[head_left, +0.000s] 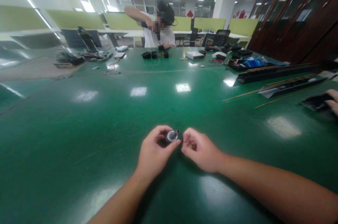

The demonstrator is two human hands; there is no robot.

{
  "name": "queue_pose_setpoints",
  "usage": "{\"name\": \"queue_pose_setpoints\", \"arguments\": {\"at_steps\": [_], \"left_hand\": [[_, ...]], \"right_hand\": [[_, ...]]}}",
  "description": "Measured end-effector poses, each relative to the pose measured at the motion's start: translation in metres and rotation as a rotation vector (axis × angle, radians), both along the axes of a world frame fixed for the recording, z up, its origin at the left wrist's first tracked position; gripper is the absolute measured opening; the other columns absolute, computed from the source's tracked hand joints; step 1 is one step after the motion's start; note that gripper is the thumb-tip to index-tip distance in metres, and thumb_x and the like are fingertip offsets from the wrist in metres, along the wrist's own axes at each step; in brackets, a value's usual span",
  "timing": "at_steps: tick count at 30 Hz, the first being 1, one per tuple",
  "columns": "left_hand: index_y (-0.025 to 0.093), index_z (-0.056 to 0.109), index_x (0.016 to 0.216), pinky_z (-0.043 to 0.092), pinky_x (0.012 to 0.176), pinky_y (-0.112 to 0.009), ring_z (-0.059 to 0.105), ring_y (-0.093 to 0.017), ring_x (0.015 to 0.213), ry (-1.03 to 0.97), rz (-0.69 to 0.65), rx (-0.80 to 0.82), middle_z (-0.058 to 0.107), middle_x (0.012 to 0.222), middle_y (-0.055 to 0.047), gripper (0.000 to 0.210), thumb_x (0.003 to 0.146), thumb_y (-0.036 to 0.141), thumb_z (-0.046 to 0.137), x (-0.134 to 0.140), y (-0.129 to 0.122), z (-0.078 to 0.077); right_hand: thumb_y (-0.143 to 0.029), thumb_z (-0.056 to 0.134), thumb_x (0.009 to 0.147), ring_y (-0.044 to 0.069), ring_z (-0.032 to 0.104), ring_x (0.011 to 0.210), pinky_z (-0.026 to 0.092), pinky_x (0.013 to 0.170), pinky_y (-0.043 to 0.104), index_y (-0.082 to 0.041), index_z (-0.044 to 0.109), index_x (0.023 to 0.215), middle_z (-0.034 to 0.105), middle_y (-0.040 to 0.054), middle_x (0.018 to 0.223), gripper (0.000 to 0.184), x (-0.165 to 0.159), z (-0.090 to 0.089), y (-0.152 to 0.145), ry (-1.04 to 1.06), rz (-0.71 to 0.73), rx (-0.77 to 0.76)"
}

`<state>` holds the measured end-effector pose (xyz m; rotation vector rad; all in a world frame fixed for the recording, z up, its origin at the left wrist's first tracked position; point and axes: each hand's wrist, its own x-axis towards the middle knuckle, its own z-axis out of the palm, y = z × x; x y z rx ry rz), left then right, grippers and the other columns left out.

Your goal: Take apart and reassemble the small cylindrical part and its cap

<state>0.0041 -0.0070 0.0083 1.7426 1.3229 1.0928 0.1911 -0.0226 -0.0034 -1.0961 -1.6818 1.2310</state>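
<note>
My left hand holds a small silver metal cylinder with a thin shaft that points up and to the right, pinched between thumb and fingers just above the green table. My right hand is right beside it, fingers curled inward close to the shaft's tip; whether anything small sits in those fingers is hidden.
A person sits at the table's far side, arm raised with a dark tool. Black parts, a white box and cables lie near them. Long black rails and thin rods lie at right. Another person's hand rests on a black part at the right edge.
</note>
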Motion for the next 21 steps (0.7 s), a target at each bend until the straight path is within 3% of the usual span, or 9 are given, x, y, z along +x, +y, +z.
{"name": "queue_pose_setpoints", "arguments": {"at_steps": [7, 14, 21], "left_hand": [[0.022, 0.067, 0.094, 0.050, 0.083, -0.030, 0.065, -0.018, 0.087, 0.099, -0.029, 0.144, 0.069, 0.093, 0.000, 0.018, 0.077, 0.023, 0.074, 0.0020, -0.0027, 0.0033], [0.022, 0.068, 0.092, 0.049, 0.078, -0.029, 0.063, -0.018, 0.085, 0.134, -0.060, 0.192, 0.069, 0.092, -0.002, 0.016, 0.076, 0.021, 0.072, 0.0025, -0.0048, 0.0087], [0.022, 0.069, 0.093, 0.048, 0.078, -0.028, 0.062, -0.018, 0.086, 0.132, -0.091, 0.222, 0.069, 0.092, -0.002, 0.015, 0.078, 0.021, 0.071, 0.0023, -0.0048, 0.0087]], "right_hand": [[-0.011, 0.060, 0.083, 0.010, 0.048, 0.061, 0.038, 0.058, 0.022, -0.020, 0.050, 0.088, 0.052, -0.0048, 0.072, 0.014, -0.0004, -0.0001, -0.0007, 0.041, 0.012, -0.005], [-0.010, 0.060, 0.084, 0.010, 0.052, 0.062, 0.040, 0.059, 0.023, -0.022, 0.048, 0.108, 0.054, -0.0062, 0.073, 0.030, -0.0001, -0.0027, -0.0001, 0.055, 0.021, -0.013], [-0.012, 0.063, 0.082, 0.011, 0.051, 0.063, 0.041, 0.060, 0.023, -0.022, 0.048, 0.110, 0.053, -0.0061, 0.074, 0.033, -0.0017, 0.0020, -0.0010, 0.125, 0.013, -0.058]]}}
